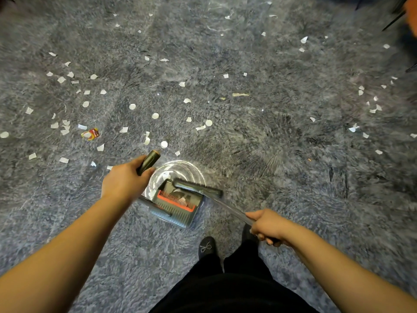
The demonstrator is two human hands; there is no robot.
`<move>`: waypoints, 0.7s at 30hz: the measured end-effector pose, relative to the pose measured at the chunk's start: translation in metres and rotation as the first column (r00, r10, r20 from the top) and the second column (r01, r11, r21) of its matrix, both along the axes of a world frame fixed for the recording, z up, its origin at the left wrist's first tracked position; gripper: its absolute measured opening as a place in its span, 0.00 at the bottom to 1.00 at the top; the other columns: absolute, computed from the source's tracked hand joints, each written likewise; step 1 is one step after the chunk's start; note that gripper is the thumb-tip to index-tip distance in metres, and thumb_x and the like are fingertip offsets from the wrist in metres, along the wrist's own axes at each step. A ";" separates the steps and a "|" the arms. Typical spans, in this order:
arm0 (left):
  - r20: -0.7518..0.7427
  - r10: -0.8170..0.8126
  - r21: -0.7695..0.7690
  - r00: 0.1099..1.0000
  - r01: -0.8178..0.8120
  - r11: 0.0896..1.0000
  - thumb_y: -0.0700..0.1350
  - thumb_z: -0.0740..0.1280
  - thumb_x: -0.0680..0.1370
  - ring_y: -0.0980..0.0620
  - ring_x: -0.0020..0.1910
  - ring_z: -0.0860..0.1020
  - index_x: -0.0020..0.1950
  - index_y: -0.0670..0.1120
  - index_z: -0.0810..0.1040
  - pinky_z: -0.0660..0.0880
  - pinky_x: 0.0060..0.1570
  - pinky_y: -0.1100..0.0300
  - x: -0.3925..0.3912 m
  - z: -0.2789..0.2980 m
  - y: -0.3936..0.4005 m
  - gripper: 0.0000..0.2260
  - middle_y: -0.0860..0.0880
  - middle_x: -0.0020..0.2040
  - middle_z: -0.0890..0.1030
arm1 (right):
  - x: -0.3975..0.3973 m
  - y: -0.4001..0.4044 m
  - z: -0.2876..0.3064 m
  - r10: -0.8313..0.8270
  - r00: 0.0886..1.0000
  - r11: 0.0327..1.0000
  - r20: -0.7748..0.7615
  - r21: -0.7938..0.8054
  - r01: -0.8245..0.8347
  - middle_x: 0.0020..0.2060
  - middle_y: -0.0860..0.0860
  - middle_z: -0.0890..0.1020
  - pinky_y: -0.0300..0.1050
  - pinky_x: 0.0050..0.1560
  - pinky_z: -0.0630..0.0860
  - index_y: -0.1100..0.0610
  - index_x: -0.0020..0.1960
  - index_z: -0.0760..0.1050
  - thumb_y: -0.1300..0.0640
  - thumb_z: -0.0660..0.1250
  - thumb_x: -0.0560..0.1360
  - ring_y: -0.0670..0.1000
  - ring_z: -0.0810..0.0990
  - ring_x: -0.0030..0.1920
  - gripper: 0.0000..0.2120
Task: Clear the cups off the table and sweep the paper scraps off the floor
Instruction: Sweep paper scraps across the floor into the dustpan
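Observation:
Several white paper scraps (132,106) lie scattered over the grey shaggy carpet, mostly to the left and far right. My left hand (124,179) grips the dark handle (149,162) of a grey dustpan (178,203) with an orange comb edge, which stands on the floor just ahead of my feet and holds a few scraps. My right hand (268,227) grips the silver shaft of a broom (228,205); its dark head (197,188) lies across the dustpan's mouth. No cups or table are in view.
A red and yellow wrapper (90,134) lies on the carpet at left. A shiny round clear thing (191,168) shows beneath the dustpan. My black shoe (206,247) and dark trousers are below. Dark furniture legs (393,20) and something orange sit at the top right corner.

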State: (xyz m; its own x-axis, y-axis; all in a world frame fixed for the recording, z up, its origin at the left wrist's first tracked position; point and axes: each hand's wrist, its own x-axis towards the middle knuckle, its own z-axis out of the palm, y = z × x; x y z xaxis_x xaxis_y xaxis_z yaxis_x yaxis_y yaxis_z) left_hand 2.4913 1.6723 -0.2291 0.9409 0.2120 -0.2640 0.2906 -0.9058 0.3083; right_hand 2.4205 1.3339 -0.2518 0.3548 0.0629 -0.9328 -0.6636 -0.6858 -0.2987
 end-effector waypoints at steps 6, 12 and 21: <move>0.010 0.056 -0.041 0.998 -0.056 0.998 0.61 0.64 0.77 0.45 0.39 0.78 0.70 0.60 0.71 0.71 0.34 0.58 -0.013 0.003 0.016 0.21 0.48 0.41 0.80 | 0.009 0.006 0.001 -0.004 0.998 1.000 0.068 0.000 0.004 0.27 0.53 0.70 0.34 0.20 0.59 0.48 0.76 0.60 0.67 0.57 0.76 0.48 0.64 0.18 0.30; 0.010 0.127 -0.055 0.992 -0.127 0.990 0.61 0.65 0.76 0.47 0.38 0.78 0.68 0.62 0.72 0.71 0.35 0.57 -0.027 0.015 0.035 0.20 0.50 0.39 0.79 | 0.036 0.018 -0.007 0.043 0.993 0.999 0.113 -0.004 -0.043 0.26 0.53 0.69 0.35 0.23 0.58 0.48 0.76 0.60 0.67 0.56 0.77 0.48 0.64 0.20 0.30; 0.019 0.300 -0.023 0.954 -0.299 0.954 0.58 0.66 0.77 0.46 0.39 0.77 0.67 0.60 0.74 0.71 0.34 0.57 -0.069 0.018 0.053 0.18 0.49 0.39 0.78 | 0.077 0.033 -0.027 0.158 0.981 0.987 0.112 -0.002 -0.158 0.28 0.54 0.73 0.35 0.22 0.58 0.51 0.77 0.58 0.67 0.58 0.74 0.47 0.65 0.19 0.33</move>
